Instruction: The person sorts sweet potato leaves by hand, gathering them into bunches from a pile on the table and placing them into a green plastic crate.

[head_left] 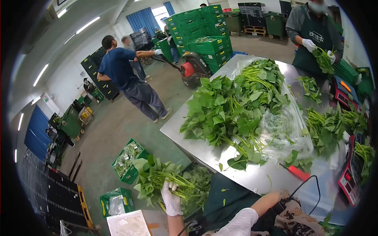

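Left hand (171, 200), gloved: fingers clenched around stems of leafy bunch (157, 177), held off steel table (204, 151) edge, above green crate (128, 160). Right hand (240, 223), gloved: low by apron, finger state indiscernible

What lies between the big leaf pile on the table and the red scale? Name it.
In the head view, a smaller heap of greens lies between the big leaf pile and the red scale.

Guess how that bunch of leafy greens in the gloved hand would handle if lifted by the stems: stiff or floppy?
Probably floppy: the bunch of greens fans out and droops past the gloved left hand, which grips only the thin stems. Likely light for its bulk, since it is mostly broad leaves. Loose stems may slip out, as stray leaves already lie on the steel table.
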Demonstrator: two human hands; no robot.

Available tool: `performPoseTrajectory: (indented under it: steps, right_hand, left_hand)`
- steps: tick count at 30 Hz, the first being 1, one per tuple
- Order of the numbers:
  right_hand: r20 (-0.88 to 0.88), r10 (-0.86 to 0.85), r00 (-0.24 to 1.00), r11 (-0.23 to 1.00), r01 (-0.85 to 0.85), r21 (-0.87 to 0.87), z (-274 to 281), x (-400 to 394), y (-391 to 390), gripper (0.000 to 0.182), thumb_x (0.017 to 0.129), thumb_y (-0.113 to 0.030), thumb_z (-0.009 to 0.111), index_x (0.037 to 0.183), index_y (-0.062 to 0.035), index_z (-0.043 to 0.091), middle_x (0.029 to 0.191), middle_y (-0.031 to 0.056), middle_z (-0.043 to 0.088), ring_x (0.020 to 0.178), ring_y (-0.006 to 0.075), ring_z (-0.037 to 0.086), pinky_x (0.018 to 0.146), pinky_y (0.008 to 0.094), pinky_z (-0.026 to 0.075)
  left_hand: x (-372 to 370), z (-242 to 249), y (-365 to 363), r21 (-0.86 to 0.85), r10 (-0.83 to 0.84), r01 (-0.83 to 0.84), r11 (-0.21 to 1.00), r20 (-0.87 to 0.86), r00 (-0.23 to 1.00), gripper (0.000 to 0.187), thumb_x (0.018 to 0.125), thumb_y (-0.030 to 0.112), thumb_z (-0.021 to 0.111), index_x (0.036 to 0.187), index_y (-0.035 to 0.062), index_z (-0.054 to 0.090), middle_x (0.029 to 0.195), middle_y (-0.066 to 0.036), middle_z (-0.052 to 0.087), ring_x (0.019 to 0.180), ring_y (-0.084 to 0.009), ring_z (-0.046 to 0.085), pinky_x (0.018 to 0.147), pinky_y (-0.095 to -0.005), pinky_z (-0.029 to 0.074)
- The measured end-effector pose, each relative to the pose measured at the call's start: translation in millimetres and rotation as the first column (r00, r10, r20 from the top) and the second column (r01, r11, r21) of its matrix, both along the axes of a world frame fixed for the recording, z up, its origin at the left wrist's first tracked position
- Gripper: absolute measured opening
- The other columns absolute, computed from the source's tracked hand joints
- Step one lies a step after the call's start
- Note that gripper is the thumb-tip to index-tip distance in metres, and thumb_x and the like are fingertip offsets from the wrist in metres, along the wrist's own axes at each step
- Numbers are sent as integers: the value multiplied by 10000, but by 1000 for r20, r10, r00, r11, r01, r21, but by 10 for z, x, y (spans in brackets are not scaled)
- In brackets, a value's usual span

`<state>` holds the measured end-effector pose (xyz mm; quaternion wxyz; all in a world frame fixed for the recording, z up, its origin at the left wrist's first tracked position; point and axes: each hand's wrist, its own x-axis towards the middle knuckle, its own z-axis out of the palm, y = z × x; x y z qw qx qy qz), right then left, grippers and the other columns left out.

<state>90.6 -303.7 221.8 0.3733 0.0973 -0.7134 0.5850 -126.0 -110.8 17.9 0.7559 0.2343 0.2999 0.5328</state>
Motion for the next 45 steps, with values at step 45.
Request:
performPoseTrajectory:
  steps: [45]
  right_hand:
    - [190,-982,-3,111,805,583,-1291,-510,1350,315,693,-95,711,996,-96,624,887,98,572,807,274,580,691,327,473]
  left_hand:
    - [183,289,-205,101,28,-4,995,-238,971,30,810,60,563,826,35,559,588,14,455,478,-77,386,503,-234,349]
